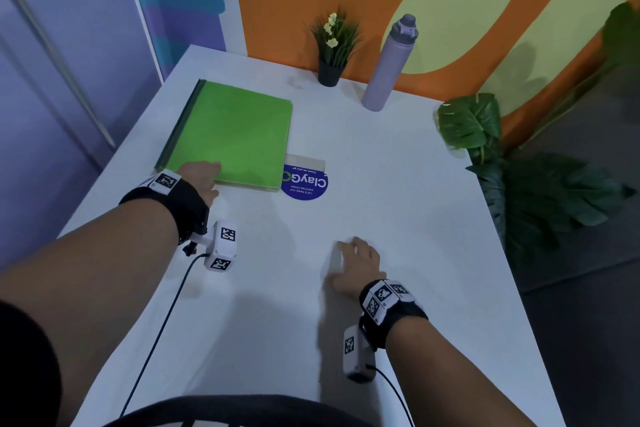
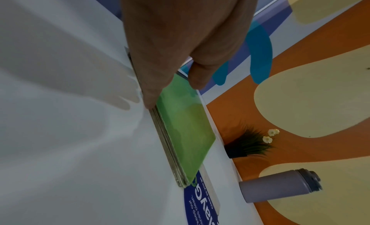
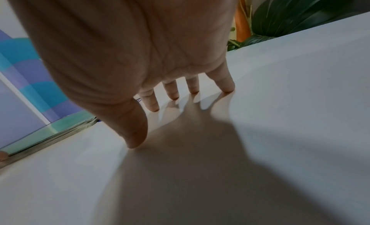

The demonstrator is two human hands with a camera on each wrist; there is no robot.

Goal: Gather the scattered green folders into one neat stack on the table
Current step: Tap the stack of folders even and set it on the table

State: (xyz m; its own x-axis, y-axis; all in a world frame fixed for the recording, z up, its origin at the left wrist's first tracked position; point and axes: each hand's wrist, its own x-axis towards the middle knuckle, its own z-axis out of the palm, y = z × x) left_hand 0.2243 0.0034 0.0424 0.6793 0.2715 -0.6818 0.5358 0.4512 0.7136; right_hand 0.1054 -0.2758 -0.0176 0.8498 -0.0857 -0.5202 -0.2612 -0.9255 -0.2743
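Observation:
Several green folders point(image 1: 232, 135) lie in one flat stack on the far left of the white table point(image 1: 398, 184). My left hand point(image 1: 202, 177) is at the stack's near left corner. In the left wrist view its thumb point(image 2: 152, 98) lies along the near edge of the stack point(image 2: 186, 133), and a fingertip point(image 2: 197, 81) comes down over the green top cover. My right hand point(image 1: 353, 263) rests on bare table at the near right, away from the folders. Its spread fingers point(image 3: 172, 92) touch the surface and hold nothing. The stack's edge point(image 3: 60, 130) shows at the left there.
A round blue sticker point(image 1: 306, 184) on the table is partly under the stack's near right corner. A small potted plant point(image 1: 332, 48) and a purple bottle point(image 1: 388, 66) stand by the back wall. Big green leaves point(image 1: 485, 128) hang over the right edge.

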